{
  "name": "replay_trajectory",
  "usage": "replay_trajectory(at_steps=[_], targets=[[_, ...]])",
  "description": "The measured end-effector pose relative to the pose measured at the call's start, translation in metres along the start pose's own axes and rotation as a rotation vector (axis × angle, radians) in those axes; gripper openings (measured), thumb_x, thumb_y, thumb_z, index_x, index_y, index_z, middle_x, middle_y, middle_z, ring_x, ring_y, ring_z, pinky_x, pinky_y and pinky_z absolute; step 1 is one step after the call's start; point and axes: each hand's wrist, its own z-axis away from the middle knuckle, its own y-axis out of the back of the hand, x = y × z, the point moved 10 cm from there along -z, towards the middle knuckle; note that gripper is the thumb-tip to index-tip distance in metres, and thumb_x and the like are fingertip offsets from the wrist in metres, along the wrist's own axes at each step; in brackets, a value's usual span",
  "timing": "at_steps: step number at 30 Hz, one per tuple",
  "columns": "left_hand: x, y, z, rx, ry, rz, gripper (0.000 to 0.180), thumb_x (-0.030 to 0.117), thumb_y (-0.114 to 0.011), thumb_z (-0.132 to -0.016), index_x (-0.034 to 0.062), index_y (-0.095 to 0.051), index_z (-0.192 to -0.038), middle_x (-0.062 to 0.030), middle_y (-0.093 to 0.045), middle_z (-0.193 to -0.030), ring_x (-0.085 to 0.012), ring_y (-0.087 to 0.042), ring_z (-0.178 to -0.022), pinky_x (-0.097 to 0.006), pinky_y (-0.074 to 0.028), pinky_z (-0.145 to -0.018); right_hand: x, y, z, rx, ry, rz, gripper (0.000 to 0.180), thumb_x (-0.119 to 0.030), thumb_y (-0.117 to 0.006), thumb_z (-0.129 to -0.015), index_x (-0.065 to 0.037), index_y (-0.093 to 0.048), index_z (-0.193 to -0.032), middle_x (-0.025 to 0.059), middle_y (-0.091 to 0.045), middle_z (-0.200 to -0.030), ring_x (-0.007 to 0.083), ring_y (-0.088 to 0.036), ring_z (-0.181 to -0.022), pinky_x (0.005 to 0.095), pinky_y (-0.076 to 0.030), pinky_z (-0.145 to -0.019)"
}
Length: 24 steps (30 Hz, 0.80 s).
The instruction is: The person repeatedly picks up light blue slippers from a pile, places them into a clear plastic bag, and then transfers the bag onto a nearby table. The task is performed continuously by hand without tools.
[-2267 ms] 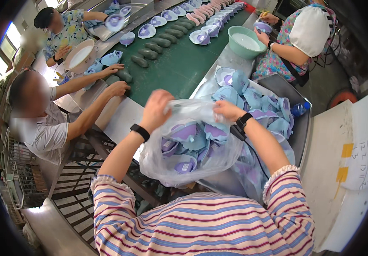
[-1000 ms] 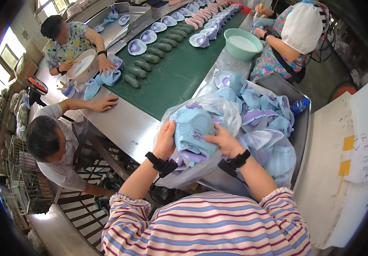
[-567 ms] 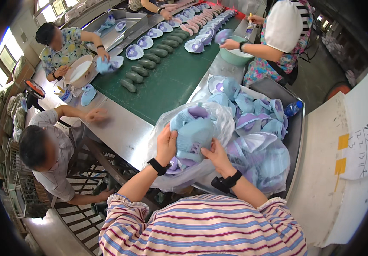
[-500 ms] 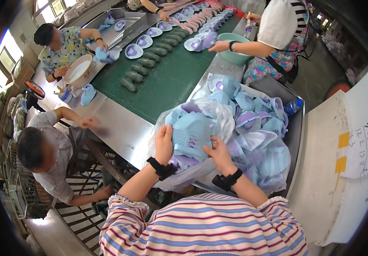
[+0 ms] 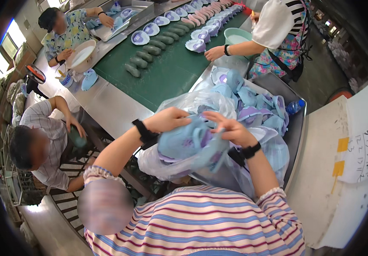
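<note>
In front of me light blue shoe uppers with purple lining point(image 5: 176, 143) lie in a clear plastic bag point(image 5: 154, 164). My left hand point(image 5: 169, 119) is closed over the top edge of these uppers. My right hand point(image 5: 233, 131) is just to the right, its fingers stretched out and apart over the uppers. Below its fingers a blurred light blue strip point(image 5: 214, 155) hangs against the bag; whether the fingers touch it is unclear. More blue and purple uppers point(image 5: 250, 100) are heaped in the metal tray point(image 5: 297, 141) to the right.
On the green conveyor belt point(image 5: 162, 85) are rows of dark green shoe lasts point(image 5: 152, 50) and purple-lined uppers point(image 5: 196, 45). Co-workers stand by a beige basin point(image 5: 81, 57) and a green basin point(image 5: 237, 37). Another person point(image 5: 45, 141) sits at left. A bottle point(image 5: 294, 106) lies in the tray.
My left hand has shifted from the side of the uppers to their top edge. My right hand has let go of the lower edge, moved up and spread its fingers. The seated person's arm has drawn back.
</note>
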Motion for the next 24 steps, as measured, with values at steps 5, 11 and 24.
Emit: replay_trajectory(at_steps=[5, 11, 24], targets=[[-0.009, 0.005, -0.001, 0.050, -0.046, 0.961, 0.049, 0.032, -0.056, -0.093, 0.0077, -0.042, -0.133, -0.0087, -0.059, -0.112, -0.0136, -0.058, -0.093, -0.028, -0.048, -0.079, 0.040, 0.028, -0.005, 0.329, -0.169, 0.044, 0.020, -0.008, -0.062, -0.085, 0.000, -0.062, -0.102, 0.0117, -0.050, -0.130, 0.0195, -0.052, -0.113, 0.0294, -0.040, -0.096], [-0.058, -0.005, 0.009, 0.374, -0.112, 1.034, 0.037, 0.029, -0.052, -0.095, 0.0057, -0.050, -0.124, -0.0045, -0.059, -0.116, -0.0181, -0.057, -0.104, -0.035, -0.046, -0.089, 0.036, 0.043, -0.006, 0.507, -0.150, -0.239, 0.033, -0.017, -0.054, -0.094, 0.002, -0.052, -0.120, 0.0079, -0.061, -0.111, 0.0159, -0.060, -0.097, 0.0296, -0.050, -0.084], [-0.092, 0.036, 0.179, 1.177, -0.063, -0.091, 0.022, -0.001, -0.044, -0.090, 0.0046, -0.061, -0.102, -0.0104, -0.058, -0.093, -0.0184, -0.058, -0.079, -0.027, -0.044, -0.077, -0.060, 0.140, 0.010, 0.737, 0.044, 1.052, 0.033, -0.006, -0.054, -0.083, -0.005, -0.055, -0.116, 0.0089, -0.062, -0.086, 0.0197, -0.062, -0.079, 0.0321, -0.049, -0.069]])
